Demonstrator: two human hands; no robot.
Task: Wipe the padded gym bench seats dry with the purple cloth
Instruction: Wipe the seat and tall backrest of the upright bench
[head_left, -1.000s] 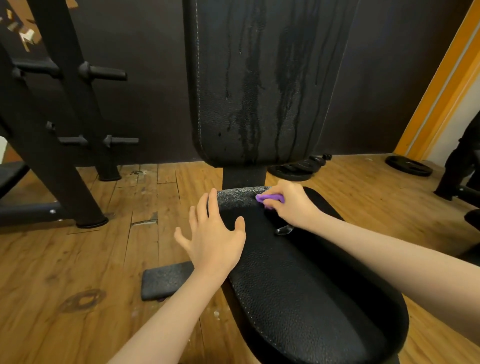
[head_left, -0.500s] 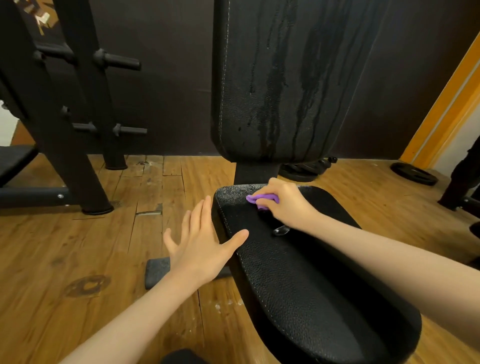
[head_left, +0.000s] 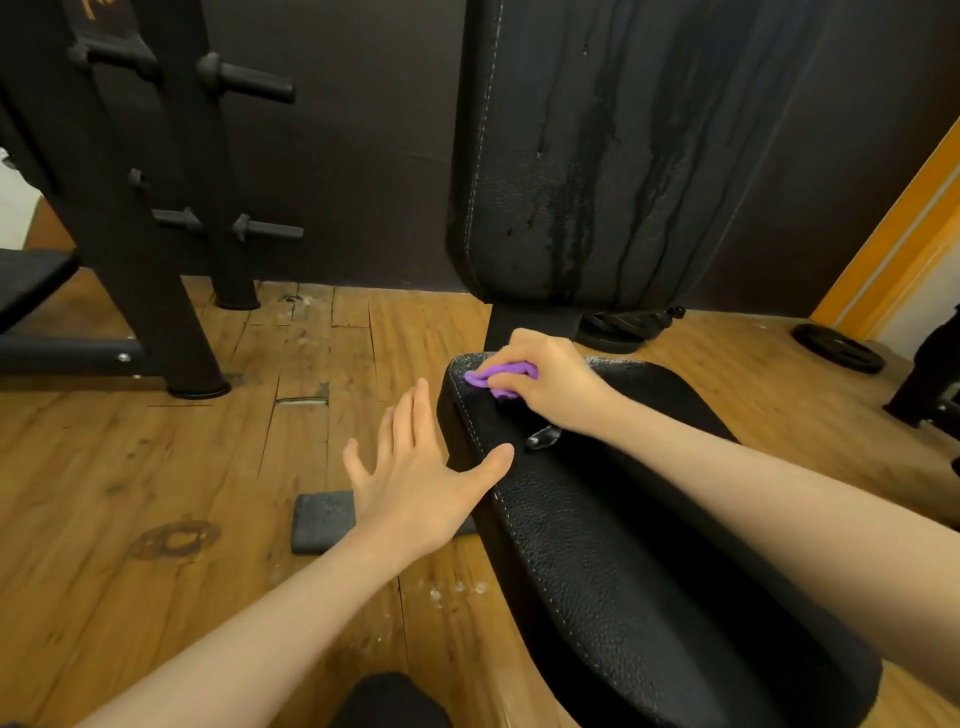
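A black padded seat (head_left: 639, 566) runs from the lower right toward the middle. Behind it rises the upright black back pad (head_left: 587, 171), streaked with dark water runs. My right hand (head_left: 550, 382) grips a bunched purple cloth (head_left: 498, 376) and presses it on the seat's far left corner, where fine droplets show. A small puddle (head_left: 543, 437) lies on the seat just behind that hand. My left hand (head_left: 421, 475) is spread flat beside the seat's left edge, its thumb touching the pad.
A black steel rack (head_left: 150, 208) with pegs stands at the left on the wooden floor. A dark rubber foot pad (head_left: 322, 519) lies under my left hand. Weight plates (head_left: 839, 347) lie on the floor at the back right, near an orange door frame (head_left: 904, 228).
My right hand has slid the cloth leftward to the seat's far left corner. My left hand has come off the seat top to its left side.
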